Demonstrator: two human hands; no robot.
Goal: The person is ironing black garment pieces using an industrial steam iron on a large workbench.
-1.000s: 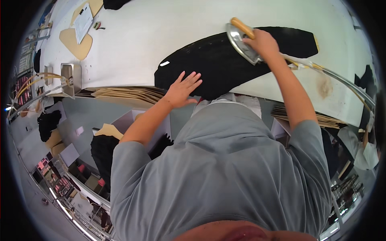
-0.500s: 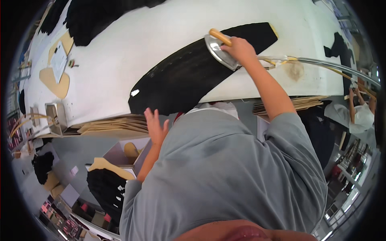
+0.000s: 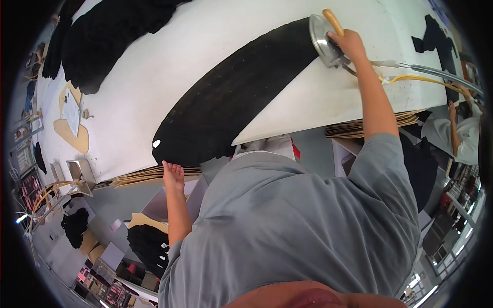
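Black, nubby cloth lies in one long curved piece [image 3: 233, 97] across the white padded surface [image 3: 169, 61], its near end reaching the surface's edge and its far end running up to the right. On that far end sits a single iron [image 3: 324, 38], a polished metal body with a rounded sole and a smooth tan wooden handle. The right hand [image 3: 349, 43] is clenched around the handle, the arm stretched out straight from a grey sleeve. One pale hose and one yellow cord [image 3: 411, 78] trail from the iron toward the right.

The left hand [image 3: 173, 175] is released, holding nothing, fingers loose and resting against the near edge of the surface, just below the near end of the cloth and touching a stack of thin brown card sheets [image 3: 149, 177] that juts out from under the edge. A second stack of the same brown sheets [image 3: 375, 126] shows under the edge on the right.

Farther off, one more heap of black cloth [image 3: 108, 36] lies at the far left of the surface, and a small jagged black scrap [image 3: 436, 38] at the far right. Two flat tan card shapes [image 3: 72, 136] lie at the left end, one carrying a white paper sheet. Another person in a white sleeve [image 3: 465, 136] stands at the right.
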